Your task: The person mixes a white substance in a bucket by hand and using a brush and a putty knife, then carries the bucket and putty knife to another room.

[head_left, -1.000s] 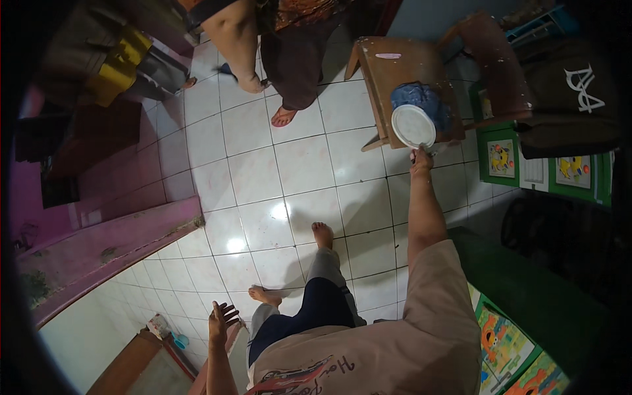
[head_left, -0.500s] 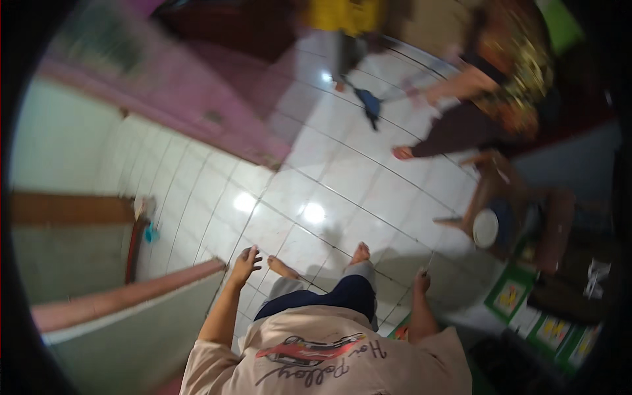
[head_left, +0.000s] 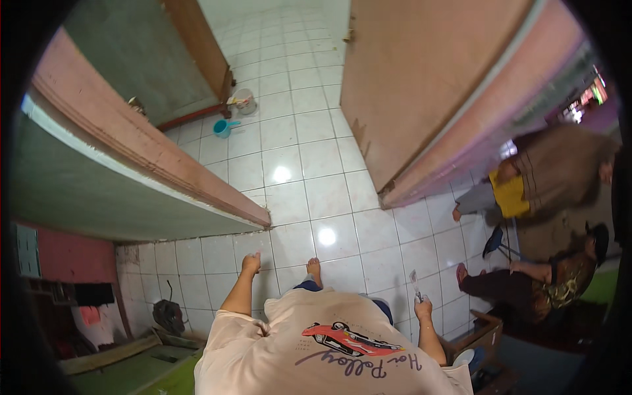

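Over the tiled floor (head_left: 329, 227), my left hand (head_left: 250, 263) hangs low near the end of the wall, its fingers curled in. Nothing can be made out in it; a pinkish spot shows at the fingertips. My right hand (head_left: 423, 307) is closed around the handle of a small tool with a pale flat blade, which looks like a putty knife (head_left: 414, 279). Its blade points forward, away from me, and touches nothing. One bare foot (head_left: 314, 268) shows between my hands.
Ahead is a doorway between a pink-edged wall (head_left: 197, 187) and a brown door (head_left: 421, 72). Beyond it stand a blue dipper (head_left: 222, 129) and a whitish bucket (head_left: 244, 102). Two people (head_left: 559, 174) are at the right, near a wooden chair (head_left: 477, 332). A dark bag-like object (head_left: 169, 316) lies left.
My view has turned left, bringing the doorway to the front and the people to the far right. My left fingers, apart before, are now curled. The tool in my right hand shows more clearly.
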`<state>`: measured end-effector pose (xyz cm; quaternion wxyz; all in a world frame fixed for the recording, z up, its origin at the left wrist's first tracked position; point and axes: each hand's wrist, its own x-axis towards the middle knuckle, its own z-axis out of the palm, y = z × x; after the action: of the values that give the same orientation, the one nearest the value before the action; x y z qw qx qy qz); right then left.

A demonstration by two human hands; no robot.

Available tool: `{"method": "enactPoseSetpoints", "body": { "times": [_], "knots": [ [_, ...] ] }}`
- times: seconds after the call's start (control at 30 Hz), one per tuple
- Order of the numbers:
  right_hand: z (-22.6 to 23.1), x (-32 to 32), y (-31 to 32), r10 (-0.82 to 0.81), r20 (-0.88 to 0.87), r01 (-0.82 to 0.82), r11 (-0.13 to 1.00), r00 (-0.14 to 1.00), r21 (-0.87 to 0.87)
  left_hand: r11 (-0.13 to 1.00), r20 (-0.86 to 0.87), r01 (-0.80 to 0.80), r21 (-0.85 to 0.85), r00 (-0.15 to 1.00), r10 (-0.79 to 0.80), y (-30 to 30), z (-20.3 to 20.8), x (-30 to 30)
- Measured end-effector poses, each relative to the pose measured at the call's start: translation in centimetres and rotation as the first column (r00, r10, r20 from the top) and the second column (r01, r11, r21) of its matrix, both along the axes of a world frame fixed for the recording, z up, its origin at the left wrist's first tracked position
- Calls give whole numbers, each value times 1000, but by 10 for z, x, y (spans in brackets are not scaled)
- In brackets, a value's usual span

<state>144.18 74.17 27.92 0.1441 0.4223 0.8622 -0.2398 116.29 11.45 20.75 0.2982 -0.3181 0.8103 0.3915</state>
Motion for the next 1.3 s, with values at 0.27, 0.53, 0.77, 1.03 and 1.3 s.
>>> {"method": "enactPoseSetpoints", "body": {
  "times": [0.27,0.53,0.77,1.03,1.3],
  "knots": [
    [46,-198,-72,195,-163,-187,980,967,63,944,51,-265,196,964,260,-17,-14,-70],
    [21,-419,-110,197,-428,-263,960,882,-100,908,-96,-222,355,958,272,37,16,-272],
    [25,-675,-196,247,-429,-407,849,869,-337,949,-168,-169,266,961,218,62,74,-498],
    [83,-871,-282,327,-481,-546,717,813,-435,964,-431,-257,64,864,259,-18,52,-618],
    [71,-996,-253,318,-362,-467,745,876,-476,909,-92,-385,-159,922,375,-99,-48,-571]
  ]
}}
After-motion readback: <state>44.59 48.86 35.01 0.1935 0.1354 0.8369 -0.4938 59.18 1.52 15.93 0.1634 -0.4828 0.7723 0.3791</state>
